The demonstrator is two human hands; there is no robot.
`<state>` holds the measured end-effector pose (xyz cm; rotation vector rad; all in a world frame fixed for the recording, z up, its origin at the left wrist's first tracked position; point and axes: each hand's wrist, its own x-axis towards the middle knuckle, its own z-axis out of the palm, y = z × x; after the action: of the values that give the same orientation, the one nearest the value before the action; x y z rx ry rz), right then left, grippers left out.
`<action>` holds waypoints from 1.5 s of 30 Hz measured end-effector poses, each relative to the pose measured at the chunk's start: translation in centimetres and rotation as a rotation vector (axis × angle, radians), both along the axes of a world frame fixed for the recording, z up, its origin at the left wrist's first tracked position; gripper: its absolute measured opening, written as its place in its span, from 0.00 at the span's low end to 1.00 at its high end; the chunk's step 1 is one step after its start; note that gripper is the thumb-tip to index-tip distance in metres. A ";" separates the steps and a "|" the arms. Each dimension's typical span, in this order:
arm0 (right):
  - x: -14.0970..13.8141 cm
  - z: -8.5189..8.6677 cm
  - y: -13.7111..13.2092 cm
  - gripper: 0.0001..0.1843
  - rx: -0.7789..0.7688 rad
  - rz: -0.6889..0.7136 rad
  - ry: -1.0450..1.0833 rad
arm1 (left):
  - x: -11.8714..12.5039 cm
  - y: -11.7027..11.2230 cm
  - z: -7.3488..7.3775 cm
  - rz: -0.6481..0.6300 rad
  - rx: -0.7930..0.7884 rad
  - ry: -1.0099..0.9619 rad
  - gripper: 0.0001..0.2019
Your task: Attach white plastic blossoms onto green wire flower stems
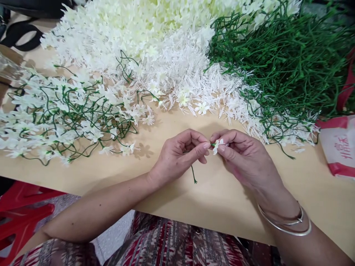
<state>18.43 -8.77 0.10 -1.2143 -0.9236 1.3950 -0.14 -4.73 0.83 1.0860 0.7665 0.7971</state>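
Note:
My left hand [183, 153] pinches a thin green plastic stem [193, 174], whose lower end hangs below the fingers. Close beside it, my right hand [241, 155] grips a small white artificial flower [217, 146] between thumb and fingers. The flower sits at the upper end of the stem; my fingertips hide part of the joint. Both hands are just above the table, near its front edge. Behind them lie loose white flower heads [202, 108] and a spread of thin white stamen pieces [183, 66].
A large heap of green stems [280, 62] fills the back right. Pale flower petals [133, 26] are piled at the back. Flowers on stems [66, 114] lie at the left of the table [172, 199]. A red and white packet [340, 146] rests at the right; a red stool [24, 210] stands below left.

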 end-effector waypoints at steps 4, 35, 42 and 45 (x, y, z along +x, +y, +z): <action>0.2 -0.2 0.0 0.11 -0.028 0.018 0.005 | -0.1 -0.1 -0.1 -0.009 0.001 0.026 0.19; 0.1 -0.2 1.1 0.10 -0.028 0.087 0.087 | 0.4 -0.3 -0.3 0.011 -0.037 -0.048 0.13; 0.5 0.1 0.9 0.16 -0.058 0.103 0.151 | 0.2 -0.1 -0.1 0.024 -0.081 -0.092 0.15; 0.3 0.1 0.8 0.14 -0.080 0.073 0.134 | 0.2 -0.2 -0.3 0.012 -0.053 -0.058 0.16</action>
<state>18.75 -7.92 0.20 -1.1407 -0.8333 1.5647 0.02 -4.89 0.56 1.0075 0.7424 0.8108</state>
